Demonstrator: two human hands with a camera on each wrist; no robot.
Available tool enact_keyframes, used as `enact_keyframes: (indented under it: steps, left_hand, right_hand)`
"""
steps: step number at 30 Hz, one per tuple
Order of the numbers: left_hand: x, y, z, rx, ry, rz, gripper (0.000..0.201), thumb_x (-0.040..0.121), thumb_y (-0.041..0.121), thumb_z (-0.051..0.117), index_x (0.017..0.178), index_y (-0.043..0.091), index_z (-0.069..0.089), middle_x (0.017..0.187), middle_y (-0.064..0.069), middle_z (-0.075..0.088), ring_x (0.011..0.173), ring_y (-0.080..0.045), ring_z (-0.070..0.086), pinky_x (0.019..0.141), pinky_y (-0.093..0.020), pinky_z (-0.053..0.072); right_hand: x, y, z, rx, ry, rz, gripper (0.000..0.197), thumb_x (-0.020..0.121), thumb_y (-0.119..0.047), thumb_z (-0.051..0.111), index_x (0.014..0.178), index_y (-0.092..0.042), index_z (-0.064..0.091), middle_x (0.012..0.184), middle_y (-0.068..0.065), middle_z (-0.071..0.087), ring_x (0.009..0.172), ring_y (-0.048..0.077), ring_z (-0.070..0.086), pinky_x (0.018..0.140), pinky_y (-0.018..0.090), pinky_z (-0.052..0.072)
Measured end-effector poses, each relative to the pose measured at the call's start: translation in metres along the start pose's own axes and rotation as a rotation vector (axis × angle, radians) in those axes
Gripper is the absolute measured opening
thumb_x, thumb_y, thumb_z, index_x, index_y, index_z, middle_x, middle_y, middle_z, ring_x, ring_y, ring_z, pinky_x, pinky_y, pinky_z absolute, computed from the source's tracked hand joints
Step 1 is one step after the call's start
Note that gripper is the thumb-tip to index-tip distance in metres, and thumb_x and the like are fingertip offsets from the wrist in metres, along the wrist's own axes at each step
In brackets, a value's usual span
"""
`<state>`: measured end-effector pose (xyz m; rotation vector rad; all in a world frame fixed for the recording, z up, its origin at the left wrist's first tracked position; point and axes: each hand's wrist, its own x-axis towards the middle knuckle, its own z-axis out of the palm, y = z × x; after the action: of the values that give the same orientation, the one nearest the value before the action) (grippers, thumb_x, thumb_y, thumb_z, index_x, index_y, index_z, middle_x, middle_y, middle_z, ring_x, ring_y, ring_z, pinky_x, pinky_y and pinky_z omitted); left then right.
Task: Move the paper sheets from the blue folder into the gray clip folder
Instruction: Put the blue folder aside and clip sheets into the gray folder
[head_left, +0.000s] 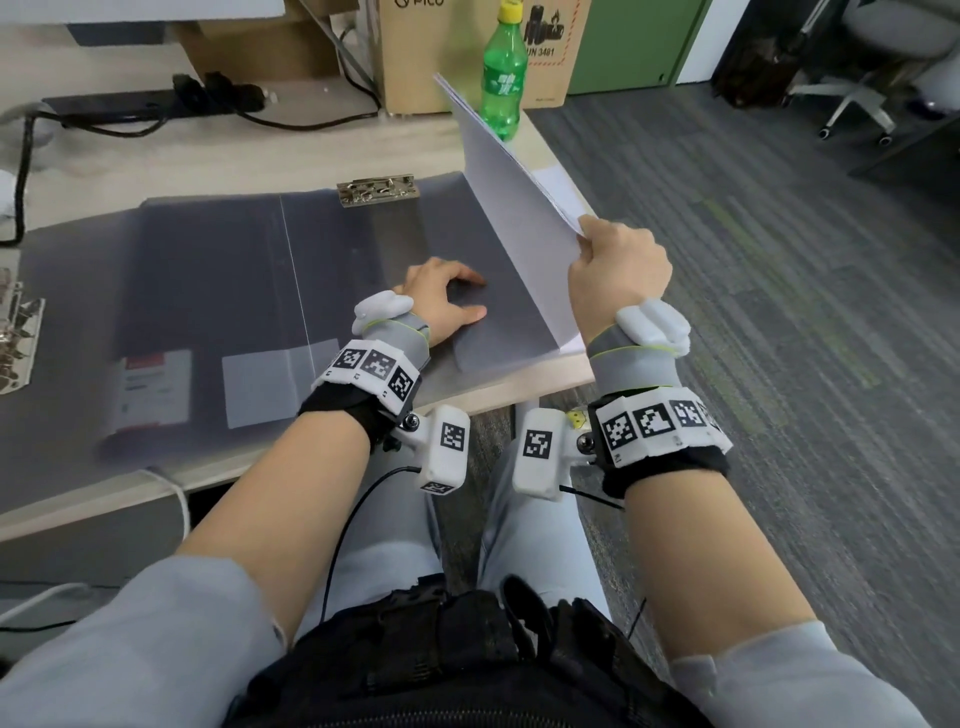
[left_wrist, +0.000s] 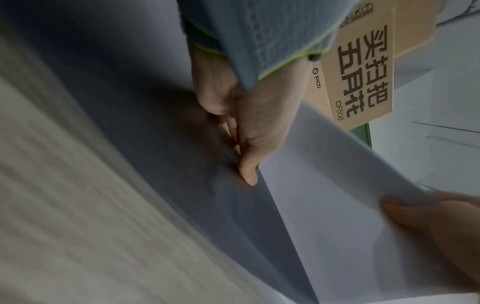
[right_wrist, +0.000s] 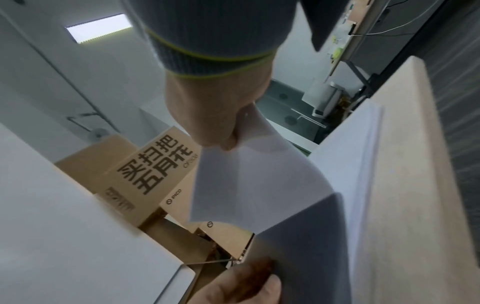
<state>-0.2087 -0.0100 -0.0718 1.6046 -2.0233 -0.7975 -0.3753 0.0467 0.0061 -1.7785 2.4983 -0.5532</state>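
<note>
We are in the middle of the transfer: our right hand (head_left: 618, 270) pinches the near corner of the paper sheets (head_left: 511, 171) and holds them tilted up on edge over the right side of the desk (head_left: 171, 156). Their lower edge runs along the right border of the open folder (head_left: 234, 270), which lies flat in front of us. This folder looks gray-blue, with a metal clip (head_left: 377, 190) at its far edge; a second clip mechanism (head_left: 15, 338) shows at the far left. We cannot tell for sure which folder is which.

Our left hand (head_left: 441, 293) lies on the folder's right panel with fingers loosely bent, pressing it flat and holding nothing.

A few more sheets (head_left: 558, 184) seem to lie under the lifted ones at the desk's right edge.

Next, we judge, the sheets must be swung clear and carried to the clip, kept square in the pinch so none slips out. The left hand is free to work the clip.
</note>
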Motion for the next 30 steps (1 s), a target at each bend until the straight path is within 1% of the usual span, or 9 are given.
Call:
enact_keyframes:
  steps: [6,10,13,15,18,21,23,26,30]
  left_hand:
    - [0.001,-0.002,-0.001,-0.004,-0.031,0.002,0.035,0.075,0.028,0.073,0.11,0.03,0.065,0.125,0.0,0.055,0.122,-0.019,0.048,0.103,-0.033,0.034]
    - [0.002,0.0,-0.002,-0.037,-0.042,-0.004,0.028,0.084,0.031,0.064,0.109,0.02,0.066,0.122,-0.004,0.061,0.118,-0.021,0.053,0.1,-0.028,0.036]
    - [0.003,0.004,-0.007,-0.337,-0.05,-0.099,0.043,0.093,0.042,0.045,0.111,0.008,0.064,0.118,-0.013,0.066,0.116,-0.024,0.057,0.1,-0.026,0.036]
    - [0.004,0.004,-0.016,-0.503,-0.047,-0.162,0.04,0.095,0.046,0.039,0.104,0.016,0.065,0.118,-0.01,0.066,0.116,-0.022,0.055,0.104,-0.03,0.033]
    - [0.003,0.004,-0.033,-0.868,-0.047,-0.229,0.031,0.098,0.045,0.028,0.108,0.024,0.049,0.108,-0.001,0.059,0.103,-0.017,0.053,0.093,-0.03,0.037]
    - [0.004,0.003,-0.059,-1.07,0.109,-0.244,0.034,0.1,0.042,0.027,0.107,0.017,0.049,0.099,0.002,0.053,0.1,-0.016,0.052,0.091,-0.034,0.042]
    - [0.003,0.001,-0.077,-1.094,0.193,-0.221,0.024,0.101,0.035,0.029,0.09,0.022,0.046,0.081,0.003,0.045,0.077,-0.011,0.051,0.075,-0.028,0.044]
    - [-0.004,-0.014,-0.109,-1.058,0.406,-0.226,0.023,0.097,0.036,0.038,0.094,0.015,0.047,0.07,0.0,0.043,0.06,-0.011,0.046,0.061,-0.025,0.042]
    - [-0.022,-0.025,-0.145,-0.777,0.68,-0.234,0.028,0.097,0.038,0.039,0.084,0.014,0.046,0.084,-0.003,0.05,0.078,-0.017,0.046,0.051,-0.005,0.036]
  right_hand:
    - [-0.015,-0.008,-0.018,0.015,0.297,-0.154,0.038,0.067,-0.005,0.031,0.092,-0.008,0.059,0.069,0.006,0.039,0.061,0.03,0.035,0.047,0.025,0.007]
    - [-0.019,-0.013,-0.02,0.17,0.595,-0.248,0.028,0.058,0.005,0.048,0.076,-0.009,0.065,0.059,-0.005,0.027,0.048,0.024,0.024,0.047,0.016,0.003]
    - [-0.026,-0.01,-0.019,0.282,0.582,-0.212,0.028,0.064,0.002,0.046,0.079,-0.011,0.066,0.06,-0.004,0.028,0.054,0.022,0.024,0.046,0.017,0.007]
    - [-0.029,-0.013,-0.02,0.36,0.64,-0.203,0.026,0.063,0.001,0.048,0.076,-0.012,0.066,0.061,-0.005,0.026,0.058,0.015,0.019,0.045,0.017,0.009]
    - [-0.031,-0.028,-0.024,0.504,0.751,-0.173,0.02,0.059,0.003,0.051,0.065,-0.014,0.059,0.06,-0.005,0.019,0.062,0.011,0.016,0.045,0.025,0.01]
    - [-0.029,-0.041,-0.024,0.669,0.6,-0.153,0.028,0.072,-0.004,0.051,0.06,-0.029,0.053,0.055,-0.004,0.02,0.061,0.017,0.021,0.052,0.027,0.02]
    - [-0.029,-0.047,-0.023,0.823,0.471,-0.161,0.032,0.082,-0.011,0.05,0.06,-0.035,0.049,0.053,-0.007,0.021,0.061,0.02,0.022,0.054,0.026,0.021]
    - [-0.029,-0.058,-0.015,0.998,0.304,-0.152,0.045,0.081,-0.015,0.053,0.046,-0.034,0.03,0.051,-0.01,0.017,0.062,0.017,0.017,0.05,0.025,0.014]
    - [-0.026,-0.073,0.003,0.998,0.12,-0.101,0.043,0.074,-0.011,0.059,0.048,-0.024,0.027,0.046,-0.011,0.024,0.057,0.014,0.019,0.051,0.025,0.017]
